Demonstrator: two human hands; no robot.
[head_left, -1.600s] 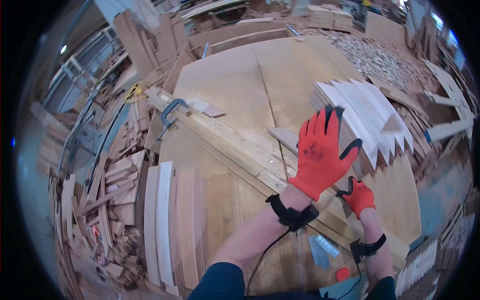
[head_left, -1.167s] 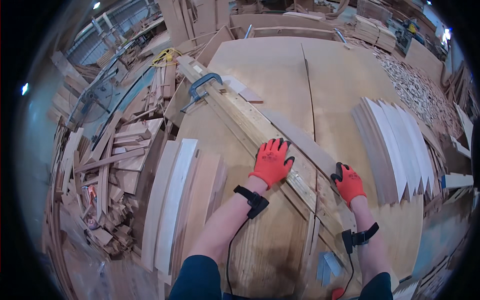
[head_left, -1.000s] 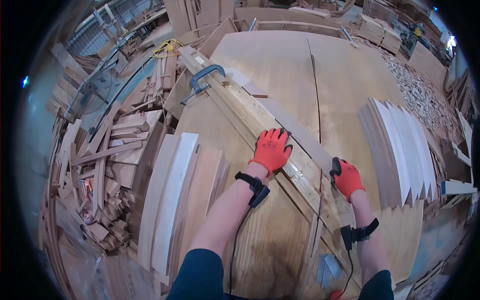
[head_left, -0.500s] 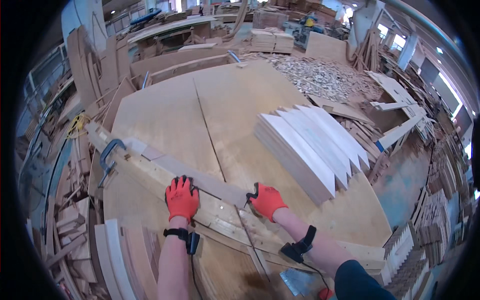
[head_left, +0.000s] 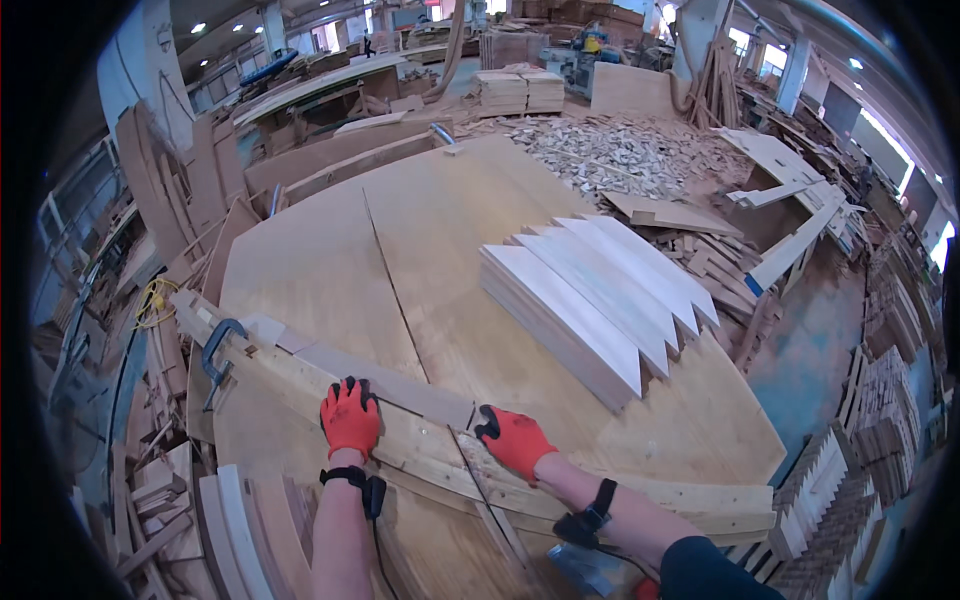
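Both my hands wear orange gloves and lie flat on a long curved wooden beam (head_left: 420, 440) that runs across the near edge of the plywood table (head_left: 440, 230). My left hand (head_left: 350, 417) presses on the beam with its fingers spread, palm down. About a hand's width to the right, my right hand (head_left: 512, 440) rests on the same beam. A thin flat strip (head_left: 385, 385) lies against the beam's far side. Neither hand grips anything. A blue clamp (head_left: 215, 350) holds the beam's left end.
A fanned stack of pale pointed boards (head_left: 590, 300) lies on the table's right half. Curved wooden pieces (head_left: 225, 515) and offcuts pile up at the lower left. A heap of wood scraps (head_left: 620, 155) lies beyond the table. More stacked pieces (head_left: 850, 470) stand at the right.
My view has swung from the left side to the table's middle. My left hand came down from the air onto the beam, and both hands now rest flat on it.
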